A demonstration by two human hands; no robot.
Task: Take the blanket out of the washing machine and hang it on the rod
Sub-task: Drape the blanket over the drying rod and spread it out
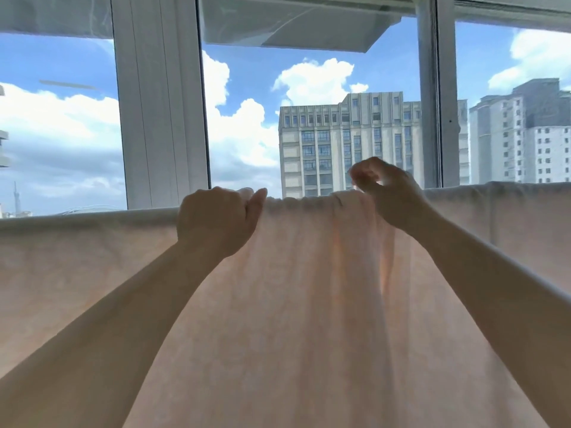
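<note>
A pale pink blanket (309,304) hangs draped over a horizontal rod that runs across the whole view; the fabric hides the rod. My left hand (216,220) grips the blanket's top fold, fingers curled over it and thumb lying along the edge. To the right of it, my right hand (386,193) is raised slightly above the bunched fold. Its fingers and thumb are curled, light shows between them, and no fabric is seen in them. Both forearms reach up in front of the hanging cloth.
Large windows with white frames (160,118) stand right behind the rod. Beyond the glass are tall buildings (340,143) and a cloudy blue sky. The blanket fills the lower half of the view and hides whatever is below.
</note>
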